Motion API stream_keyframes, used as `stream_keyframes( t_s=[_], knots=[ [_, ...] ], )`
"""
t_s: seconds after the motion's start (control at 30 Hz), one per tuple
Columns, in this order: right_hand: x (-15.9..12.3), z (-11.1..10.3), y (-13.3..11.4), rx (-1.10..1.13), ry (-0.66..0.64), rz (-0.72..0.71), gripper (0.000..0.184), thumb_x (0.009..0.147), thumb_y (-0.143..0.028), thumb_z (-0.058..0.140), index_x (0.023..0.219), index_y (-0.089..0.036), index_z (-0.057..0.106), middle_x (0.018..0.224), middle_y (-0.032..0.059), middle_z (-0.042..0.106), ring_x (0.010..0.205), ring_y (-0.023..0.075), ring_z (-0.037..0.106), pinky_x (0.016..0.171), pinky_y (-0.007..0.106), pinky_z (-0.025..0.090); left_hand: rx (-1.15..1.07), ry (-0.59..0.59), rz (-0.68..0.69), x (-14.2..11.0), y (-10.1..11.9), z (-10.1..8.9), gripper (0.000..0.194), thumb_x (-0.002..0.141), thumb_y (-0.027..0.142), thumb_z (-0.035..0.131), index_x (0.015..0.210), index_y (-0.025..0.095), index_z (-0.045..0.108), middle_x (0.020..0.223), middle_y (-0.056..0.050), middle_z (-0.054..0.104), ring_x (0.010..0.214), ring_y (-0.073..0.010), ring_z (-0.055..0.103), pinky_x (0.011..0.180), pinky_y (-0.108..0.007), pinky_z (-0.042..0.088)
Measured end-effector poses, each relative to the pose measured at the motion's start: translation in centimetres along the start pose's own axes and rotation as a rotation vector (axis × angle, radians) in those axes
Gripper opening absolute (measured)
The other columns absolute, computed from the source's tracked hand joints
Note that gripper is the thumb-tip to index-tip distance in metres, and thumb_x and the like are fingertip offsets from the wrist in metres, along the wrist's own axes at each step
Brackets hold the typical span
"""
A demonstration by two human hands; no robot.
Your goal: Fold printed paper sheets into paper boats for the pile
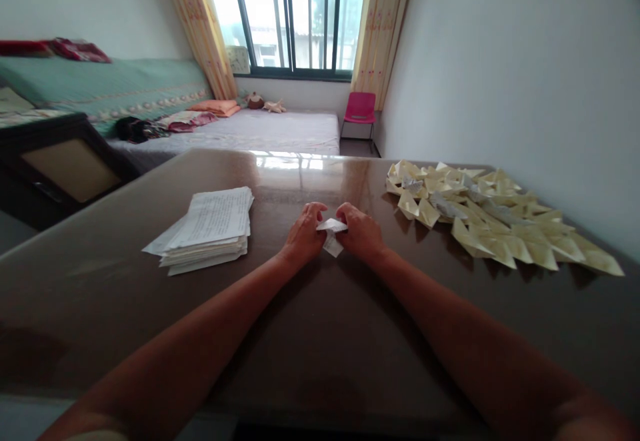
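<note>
Between my two hands is a small folded piece of white paper [333,244], held just above the middle of the brown table. My left hand [306,233] grips its left side with curled fingers. On the other side, my right hand [362,232] pinches the right edge. The paper has a pointed top fold and a flap hanging down toward me. To the left lies a stack of printed paper sheets [213,224], its edges uneven. On the right, many folded paper boats [505,221] are packed together, mostly cream, with a few of printed white paper among them.
The glossy brown table [320,334] reaches out on all sides of my hands. Beyond it stand a bed [280,128] and a pink chair [359,108] below the window. A dark cabinet [65,161] is at the left, a white wall [500,61] at the right.
</note>
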State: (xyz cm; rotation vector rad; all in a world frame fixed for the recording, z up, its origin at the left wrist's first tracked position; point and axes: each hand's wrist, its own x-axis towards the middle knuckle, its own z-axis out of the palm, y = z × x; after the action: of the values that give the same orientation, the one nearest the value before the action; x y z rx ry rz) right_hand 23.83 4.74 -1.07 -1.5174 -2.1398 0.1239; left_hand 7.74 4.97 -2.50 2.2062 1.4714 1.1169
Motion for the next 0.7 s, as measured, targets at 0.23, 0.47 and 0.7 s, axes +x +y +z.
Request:
stream_keyframes(
  t_s=[0.23,0.47,0.7],
  knots=[
    [0.0,0.5,0.5,-0.009,-0.030,-0.060,0.017,0.081,-0.023,0.052,0.097,-0.023,0.052,0.098,0.0038,0.063,0.076,0.0175,0.057,0.059,0.026,0.029,0.062,-0.039,0.016,0.0,-0.7,0.3,0.032,0.071,0.010,0.052,0.101,0.021,0.046,0.094,-0.003,0.052,0.078,-0.0168,0.052,0.071,-0.031,0.044],
    [0.2,0.4,2.4,0.042,-0.100,-0.124,0.020,0.076,-0.019,0.056,0.095,-0.023,0.052,0.092,0.0010,0.063,0.074,0.0153,0.056,0.059,0.024,0.030,0.026,-0.173,0.102,0.0,-2.0,-0.9,0.024,0.070,0.011,0.053,0.091,0.021,0.047,0.090,-0.001,0.051,0.076,-0.0141,0.054,0.065,-0.025,0.045],
    [0.7,-0.9,5.1,0.333,-0.243,-0.264,0.035,0.067,-0.018,0.066,0.098,-0.020,0.051,0.094,-0.0001,0.056,0.072,0.0108,0.053,0.062,0.022,0.039,0.326,-0.328,0.329,-0.4,-1.3,-2.4,0.022,0.077,0.017,0.053,0.097,0.025,0.057,0.106,-0.003,0.057,0.091,-0.0193,0.056,0.070,-0.028,0.044]
  ],
)
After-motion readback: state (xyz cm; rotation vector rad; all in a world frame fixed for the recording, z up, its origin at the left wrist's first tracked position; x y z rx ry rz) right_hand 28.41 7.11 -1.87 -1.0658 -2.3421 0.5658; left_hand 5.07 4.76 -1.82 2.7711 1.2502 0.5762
